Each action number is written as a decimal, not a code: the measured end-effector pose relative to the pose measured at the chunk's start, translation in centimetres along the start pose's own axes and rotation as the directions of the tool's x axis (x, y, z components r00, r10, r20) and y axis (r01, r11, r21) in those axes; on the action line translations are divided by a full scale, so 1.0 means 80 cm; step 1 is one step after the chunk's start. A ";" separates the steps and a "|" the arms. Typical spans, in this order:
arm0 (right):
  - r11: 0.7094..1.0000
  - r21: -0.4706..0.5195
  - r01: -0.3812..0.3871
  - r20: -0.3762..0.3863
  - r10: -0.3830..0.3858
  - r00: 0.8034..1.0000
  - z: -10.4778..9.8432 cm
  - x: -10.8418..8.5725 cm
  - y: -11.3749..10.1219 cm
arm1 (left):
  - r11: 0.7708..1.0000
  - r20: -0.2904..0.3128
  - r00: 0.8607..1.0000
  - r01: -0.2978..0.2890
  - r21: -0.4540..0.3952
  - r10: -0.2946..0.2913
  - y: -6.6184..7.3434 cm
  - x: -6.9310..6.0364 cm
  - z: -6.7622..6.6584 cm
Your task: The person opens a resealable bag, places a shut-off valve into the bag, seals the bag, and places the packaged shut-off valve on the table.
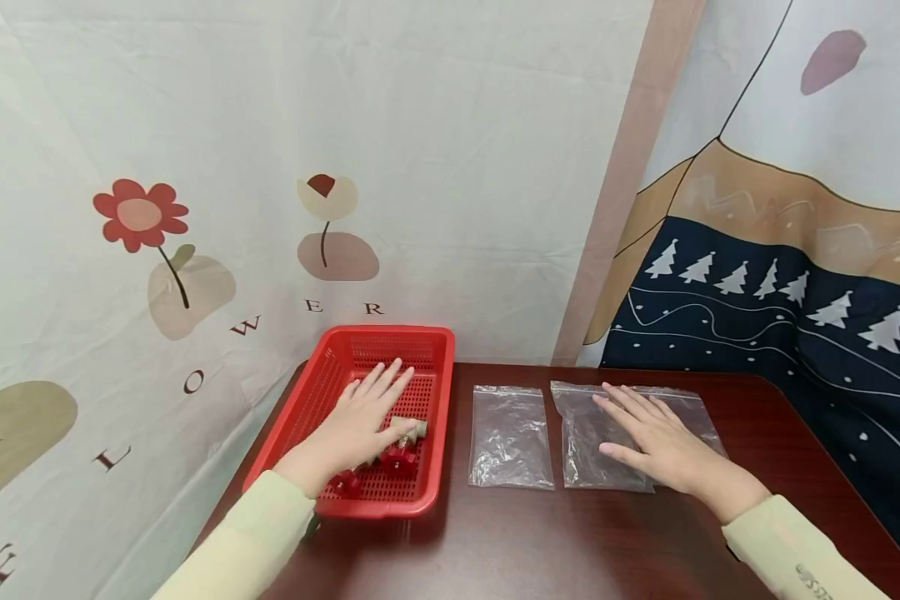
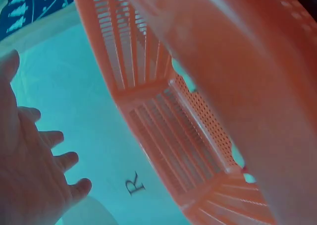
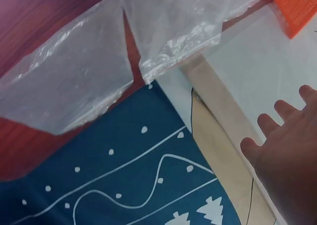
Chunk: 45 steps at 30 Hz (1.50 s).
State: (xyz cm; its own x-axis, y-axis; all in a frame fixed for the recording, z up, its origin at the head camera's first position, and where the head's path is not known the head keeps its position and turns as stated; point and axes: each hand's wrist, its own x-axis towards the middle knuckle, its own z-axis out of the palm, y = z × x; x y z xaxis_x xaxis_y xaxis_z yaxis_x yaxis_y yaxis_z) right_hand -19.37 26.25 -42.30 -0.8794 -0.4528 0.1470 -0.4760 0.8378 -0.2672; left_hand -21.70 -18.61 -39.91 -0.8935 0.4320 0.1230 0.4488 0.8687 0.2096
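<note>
A red plastic basket (image 1: 441, 433) with slotted walls stands at the left of the table. Over it my left hand (image 1: 363, 421) hovers, fingers straight and spread, holding nothing. Under and beside that hand lie a few metal fittings with red parts (image 1: 399, 460), perhaps valves; the hand hides some of them. My right hand (image 1: 660, 437) is stretched out above clear zip bags (image 1: 588, 442), its fingers straight and empty. Whether it touches them I cannot tell. Another clear bag (image 1: 512, 437) lies flat between the basket and those bags.
The dark reddish-brown table (image 1: 450, 558) reaches back to a pale printed curtain (image 1: 465, 167). At the right hangs dark blue fabric (image 1: 757, 325) with white trees. A small dark green thing (image 1: 312, 525) shows below the basket's front left corner, partly hidden by the sleeve.
</note>
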 end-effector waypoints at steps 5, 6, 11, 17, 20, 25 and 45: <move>0.999 0.032 0.022 -0.022 -0.021 1.000 0.005 0.001 -0.006 | 0.994 -0.041 0.994 0.098 -0.046 -0.099 -0.024 -0.008 -0.007; 0.999 0.038 0.028 -0.027 -0.027 0.999 0.007 0.002 -0.008 | 0.992 -0.046 0.992 0.118 -0.054 -0.121 -0.030 -0.011 -0.009; 0.997 0.064 0.044 -0.050 -0.041 0.998 0.017 0.006 -0.014 | 0.980 -0.091 0.978 0.181 -0.084 -0.188 -0.063 -0.029 -0.016; 0.989 0.147 -0.018 -0.069 0.029 0.997 0.033 0.012 -0.021 | 0.945 -0.088 0.953 0.269 -0.187 -0.288 -0.096 -0.058 -0.023; 0.976 0.214 -0.049 -0.084 0.068 0.994 0.044 0.016 -0.025 | 0.905 -0.024 0.931 0.348 -0.244 -0.364 -0.107 -0.071 -0.024; 0.923 0.365 -0.121 -0.076 0.159 0.984 0.061 0.026 -0.032 | 0.859 0.024 0.889 0.448 -0.248 -0.457 -0.120 -0.085 -0.023; 0.291 0.812 -0.506 0.311 0.518 0.797 0.116 0.081 -0.055 | 0.637 0.183 0.780 0.602 -0.482 -0.598 -0.154 -0.103 -0.007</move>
State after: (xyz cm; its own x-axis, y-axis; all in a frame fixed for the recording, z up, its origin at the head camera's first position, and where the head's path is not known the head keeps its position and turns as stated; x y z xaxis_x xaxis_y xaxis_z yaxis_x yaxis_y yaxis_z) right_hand -23.00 16.76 -48.97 -0.9481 -0.0220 -0.3172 0.3045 0.2249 -0.9256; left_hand -19.87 -32.98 -42.92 -0.9684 -0.1385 -0.2075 -0.2442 0.6964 0.6748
